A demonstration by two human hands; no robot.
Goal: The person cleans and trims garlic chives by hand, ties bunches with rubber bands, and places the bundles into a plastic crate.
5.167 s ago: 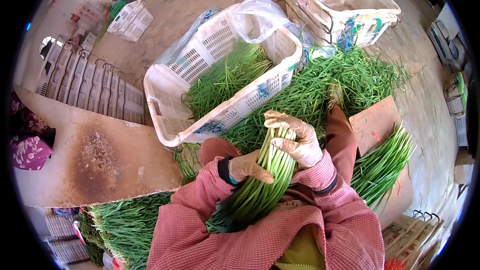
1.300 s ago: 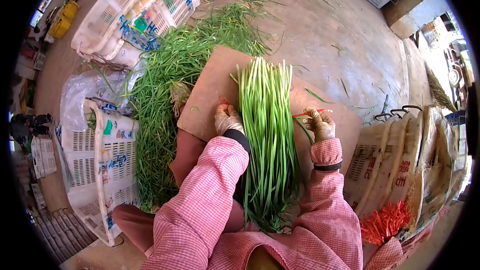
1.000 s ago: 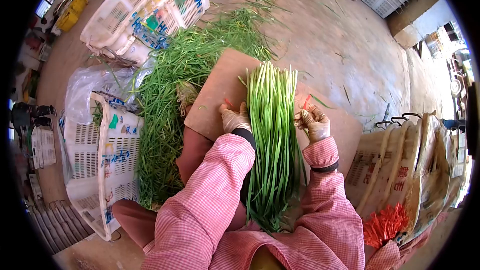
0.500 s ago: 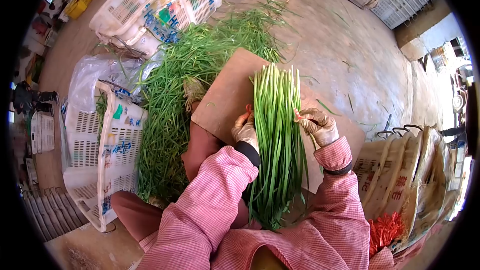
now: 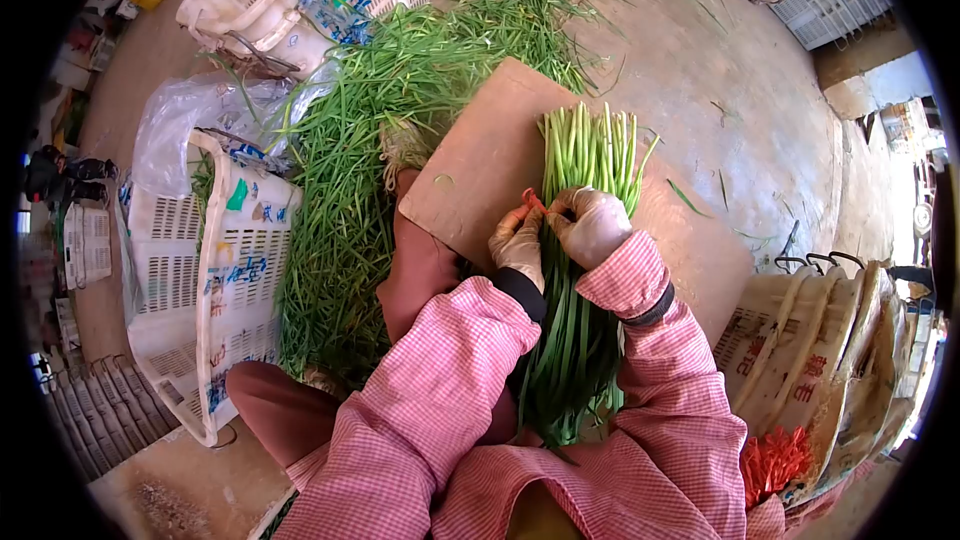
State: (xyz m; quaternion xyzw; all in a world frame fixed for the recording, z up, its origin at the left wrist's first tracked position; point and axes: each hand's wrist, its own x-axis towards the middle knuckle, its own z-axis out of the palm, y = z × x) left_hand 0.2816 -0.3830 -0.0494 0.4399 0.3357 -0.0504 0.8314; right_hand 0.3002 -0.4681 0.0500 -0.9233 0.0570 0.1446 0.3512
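Note:
A bunch of garlic chives lies across a brown board on my lap, pale stem ends pointing away from me. A red tie shows at the left side of the bunch, between my hands. My left hand, in a soiled glove, pinches the tie there. Over the top of the stems reaches my gloved right hand, its fingers closed on the tie close to the left fingertips. The tie's run under the bunch is hidden.
Loose chives are heaped at the left of the board. White plastic crates and a clear plastic bag stand beyond them. To the right are stacked crates and a pile of red ties.
My right hand has moved left across the stems, from the bunch's right side to beside my left hand, bringing the red tie over. The view has shifted slightly.

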